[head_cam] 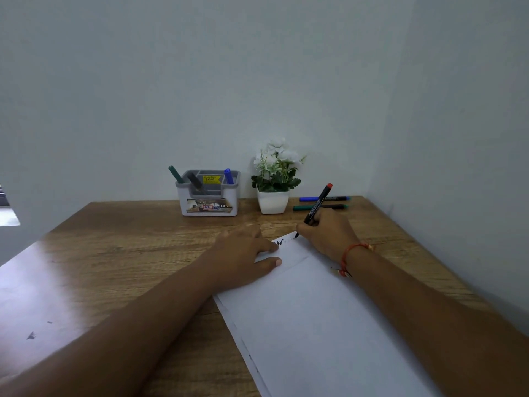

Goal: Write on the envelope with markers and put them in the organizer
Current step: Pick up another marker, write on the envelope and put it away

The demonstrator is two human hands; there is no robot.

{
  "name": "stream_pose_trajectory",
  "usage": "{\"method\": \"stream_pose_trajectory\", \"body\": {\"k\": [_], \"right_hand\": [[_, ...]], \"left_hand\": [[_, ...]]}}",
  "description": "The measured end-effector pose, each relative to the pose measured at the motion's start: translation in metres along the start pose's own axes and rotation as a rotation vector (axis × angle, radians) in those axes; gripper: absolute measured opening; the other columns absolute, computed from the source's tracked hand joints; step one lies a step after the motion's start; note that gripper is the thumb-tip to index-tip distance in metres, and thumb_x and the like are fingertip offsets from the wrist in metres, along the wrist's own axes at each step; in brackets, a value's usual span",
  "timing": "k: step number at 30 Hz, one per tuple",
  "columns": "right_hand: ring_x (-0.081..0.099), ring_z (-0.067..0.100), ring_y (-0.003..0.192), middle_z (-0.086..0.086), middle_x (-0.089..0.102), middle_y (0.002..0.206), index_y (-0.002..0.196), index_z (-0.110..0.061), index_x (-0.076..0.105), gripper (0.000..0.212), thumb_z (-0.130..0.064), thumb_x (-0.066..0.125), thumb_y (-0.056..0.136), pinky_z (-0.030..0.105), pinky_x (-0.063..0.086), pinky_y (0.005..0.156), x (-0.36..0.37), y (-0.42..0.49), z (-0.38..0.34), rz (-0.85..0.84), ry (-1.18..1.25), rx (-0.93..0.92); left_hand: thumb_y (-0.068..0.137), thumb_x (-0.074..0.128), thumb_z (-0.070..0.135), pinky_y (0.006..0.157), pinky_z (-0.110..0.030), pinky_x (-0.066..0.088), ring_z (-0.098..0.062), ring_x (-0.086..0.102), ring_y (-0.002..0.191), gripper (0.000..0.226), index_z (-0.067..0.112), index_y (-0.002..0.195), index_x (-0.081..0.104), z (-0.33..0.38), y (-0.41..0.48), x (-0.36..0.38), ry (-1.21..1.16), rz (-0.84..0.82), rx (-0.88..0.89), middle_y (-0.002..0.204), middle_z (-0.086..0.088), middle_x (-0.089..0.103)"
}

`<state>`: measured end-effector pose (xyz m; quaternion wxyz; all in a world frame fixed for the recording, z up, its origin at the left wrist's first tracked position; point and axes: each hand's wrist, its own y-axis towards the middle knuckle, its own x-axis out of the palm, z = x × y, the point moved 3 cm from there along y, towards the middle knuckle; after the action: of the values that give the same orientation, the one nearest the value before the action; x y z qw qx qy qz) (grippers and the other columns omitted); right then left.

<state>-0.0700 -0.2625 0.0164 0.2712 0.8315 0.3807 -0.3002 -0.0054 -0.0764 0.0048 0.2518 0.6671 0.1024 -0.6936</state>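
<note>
Left hand (243,259) flat, fingers spread, palm down, right hand (326,233) in a closed writing grip

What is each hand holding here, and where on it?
Right hand grips the red-capped marker low on its barrel, near the tip. Left hand holds nothing, lying flat on the envelope.

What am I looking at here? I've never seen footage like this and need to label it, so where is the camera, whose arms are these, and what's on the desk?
There is one picture, from a camera worn on a person's head, looking down at their own arms. The left hand presses a white envelope flat on the wooden desk. The right hand holds a red-capped marker, tip on the envelope beside some writing. At the back stand a grey-and-white organizer holding three markers and a potted plant. A blue marker and a green marker lie beside the plant.
</note>
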Motion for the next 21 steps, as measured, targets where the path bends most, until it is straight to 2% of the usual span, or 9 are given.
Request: {"method": "stream_pose_trajectory", "body": {"k": [3, 6, 10, 13, 17, 21], "right_hand": [[0.06, 0.013, 0.075, 0.004, 0.07, 0.087, 0.087, -0.011, 0.072, 0.018, -0.028, 0.068, 0.09, 0.031, 0.051, 0.069, -0.001, 0.0009, 0.0019, 0.012, -0.004, -0.007], [0.058, 0.014, 0.071, 0.003, 0.067, 0.08, 0.087, -0.008, 0.072, 0.02, -0.028, 0.068, 0.089, 0.033, 0.05, 0.067, -0.0009, 0.002, 0.0035, -0.002, -0.006, 0.001], [0.059, 0.013, 0.072, 0.001, 0.068, 0.081, 0.083, -0.013, 0.07, 0.017, -0.029, 0.068, 0.089, 0.031, 0.049, 0.066, 0.0003, 0.0035, 0.0034, 0.017, -0.002, -0.008], [0.056, 0.012, 0.067, 0.0, 0.063, 0.074, 0.078, -0.014, 0.067, 0.017, -0.028, 0.068, 0.089, 0.03, 0.047, 0.062, -0.0002, 0.0028, 0.0047, 0.01, 0.017, 0.001], [0.056, 0.013, 0.07, 0.0, 0.063, 0.078, 0.086, -0.009, 0.069, 0.017, -0.026, 0.068, 0.088, 0.034, 0.051, 0.069, -0.0015, 0.002, 0.004, 0.002, 0.042, 0.009], [0.052, 0.01, 0.066, -0.002, 0.058, 0.074, 0.082, -0.011, 0.065, 0.014, -0.024, 0.069, 0.087, 0.033, 0.05, 0.07, -0.0035, 0.0017, 0.0045, 0.009, 0.058, 0.034]], "left_hand": [[0.096, 0.04, 0.059, 0.086, -0.035, 0.033, -0.005, 0.036, 0.096, 0.047, 0.04, 0.137, 0.05, 0.0, 0.0, -0.0003, -0.001, -0.003, -0.006, 0.102, 0.012, 0.04], [0.096, 0.039, 0.059, 0.088, -0.035, 0.034, -0.006, 0.038, 0.099, 0.048, 0.04, 0.138, 0.049, 0.0, 0.0002, 0.0, -0.004, -0.007, -0.004, 0.101, 0.012, 0.04], [0.095, 0.04, 0.059, 0.087, -0.035, 0.033, -0.005, 0.036, 0.096, 0.047, 0.04, 0.137, 0.051, -0.0004, 0.0002, 0.0002, -0.016, 0.008, -0.004, 0.1, 0.012, 0.041], [0.095, 0.041, 0.059, 0.09, -0.037, 0.034, -0.004, 0.035, 0.095, 0.047, 0.04, 0.137, 0.051, -0.0009, -0.0003, 0.0009, -0.025, 0.009, -0.005, 0.101, 0.012, 0.041], [0.095, 0.04, 0.059, 0.088, -0.036, 0.034, -0.005, 0.036, 0.093, 0.047, 0.04, 0.137, 0.051, -0.0013, 0.0004, 0.0011, -0.024, 0.007, -0.002, 0.099, 0.012, 0.041], [0.095, 0.04, 0.059, 0.09, -0.037, 0.035, -0.006, 0.039, 0.097, 0.048, 0.04, 0.138, 0.05, -0.0016, 0.0011, 0.0011, -0.019, -0.002, -0.001, 0.103, 0.011, 0.044]]}}
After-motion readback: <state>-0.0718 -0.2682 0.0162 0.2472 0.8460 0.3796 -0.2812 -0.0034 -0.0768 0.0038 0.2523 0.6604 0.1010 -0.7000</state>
